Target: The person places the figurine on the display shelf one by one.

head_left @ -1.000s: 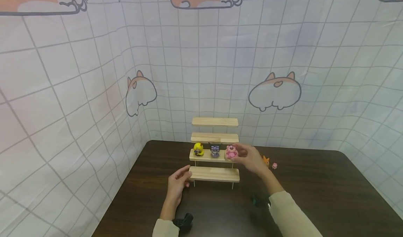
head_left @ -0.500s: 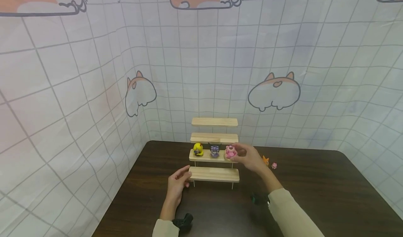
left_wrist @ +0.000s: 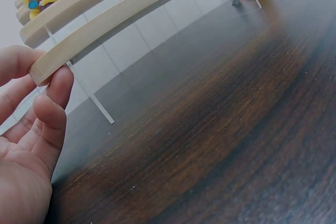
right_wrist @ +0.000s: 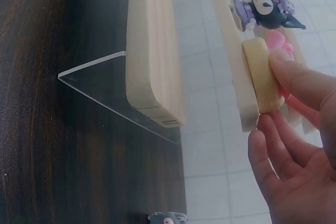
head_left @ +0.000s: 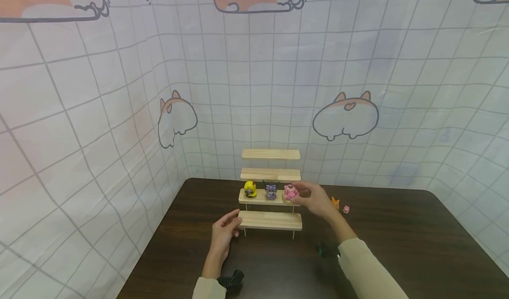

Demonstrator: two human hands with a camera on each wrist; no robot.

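Figurine in pink, pinched by my right hand, lies at that hand's ten o'clock on the loaded shelf, while my left hand grips the lowest shelf at its nine-o'clock end.

From the head we looked forward and down, well back, over the dark brown wooden table to the white grid-patterned cloth behind. At the left wrist we sat close in, tilted, facing along the lowest pale wooden board from its left end; at the right wrist, also close, we saw its right end turned sideways. Head and right-wrist views shared the black-and-purple toy figurine; all three showed that board.
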